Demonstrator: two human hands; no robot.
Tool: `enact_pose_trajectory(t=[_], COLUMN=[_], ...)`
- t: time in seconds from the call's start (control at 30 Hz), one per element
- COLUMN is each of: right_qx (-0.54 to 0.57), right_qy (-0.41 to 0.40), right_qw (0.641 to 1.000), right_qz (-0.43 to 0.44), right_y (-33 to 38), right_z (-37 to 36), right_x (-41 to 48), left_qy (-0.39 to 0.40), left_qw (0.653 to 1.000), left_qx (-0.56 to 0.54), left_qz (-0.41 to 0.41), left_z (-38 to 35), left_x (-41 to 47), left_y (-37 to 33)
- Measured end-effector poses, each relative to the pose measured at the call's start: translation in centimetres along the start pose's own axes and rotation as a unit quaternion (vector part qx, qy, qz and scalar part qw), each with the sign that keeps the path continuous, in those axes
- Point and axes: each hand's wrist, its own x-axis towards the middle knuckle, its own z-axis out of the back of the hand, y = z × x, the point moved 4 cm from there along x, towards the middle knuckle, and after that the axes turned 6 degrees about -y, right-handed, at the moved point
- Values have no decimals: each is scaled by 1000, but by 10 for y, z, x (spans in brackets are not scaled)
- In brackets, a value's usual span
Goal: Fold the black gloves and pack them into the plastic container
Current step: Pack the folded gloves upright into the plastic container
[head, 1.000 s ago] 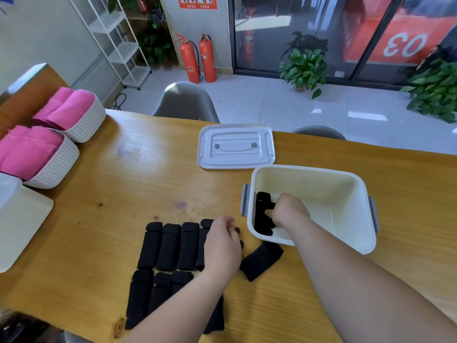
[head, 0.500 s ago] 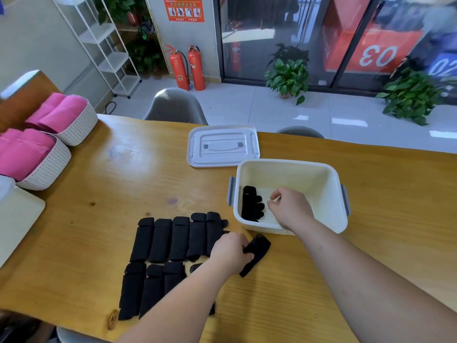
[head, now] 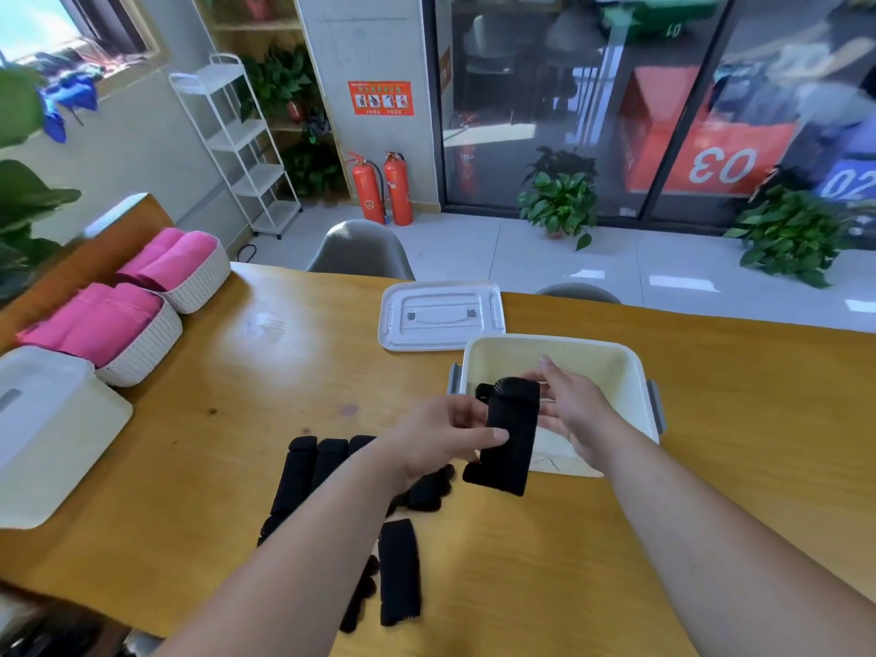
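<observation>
The left hand (head: pixel 445 436) pinches a folded black glove (head: pixel 509 436) above the white plastic container's (head: pixel 635 372) near rim; the right hand (head: pixel 571 410) (fingers straight) touches its far side.

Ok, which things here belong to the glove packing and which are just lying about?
In the job: black glove, pinched by the left hand; right hand beside it; folded gloves on the table; plastic container; its lid.
Lying about: baskets of pink cloths; white box; fire extinguishers; grey chair.
</observation>
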Motion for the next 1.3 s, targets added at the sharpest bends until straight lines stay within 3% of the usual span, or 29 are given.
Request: enact_pose_trajectory(t=[0.13, 0.3, 0.43, 0.63, 0.87, 1.2, 1.3], right_qx=[36, 14, -8, -136, -367, -573, -599], right_qy=[93, 136, 96, -16, -109, -46, -77], right_qw=[994, 990, 995, 989, 919, 813, 790], right_qz=[-43, 22, 18, -63, -90, -93, -104], right_y=[4, 18, 17, -8, -37, -56, -59], right_z=[-3, -4, 3, 34, 52, -10, -10], right_x=[-6, -12, 4, 50, 100, 119, 119], left_qy=[-100, -155, -164, -272, -294, -263, -257], left_qw=[995, 988, 986, 950, 940, 955, 957], left_qx=[3, 4, 42, 153, 170, 137, 137], left_qz=[-5, 7, 5, -25, -4, 17, 16], left_z=[7, 9, 9, 36, 52, 53, 53], left_x=[23, 48, 60, 70, 78, 88, 87], left_y=[-16, -20, -22, -6, 28, 47, 47])
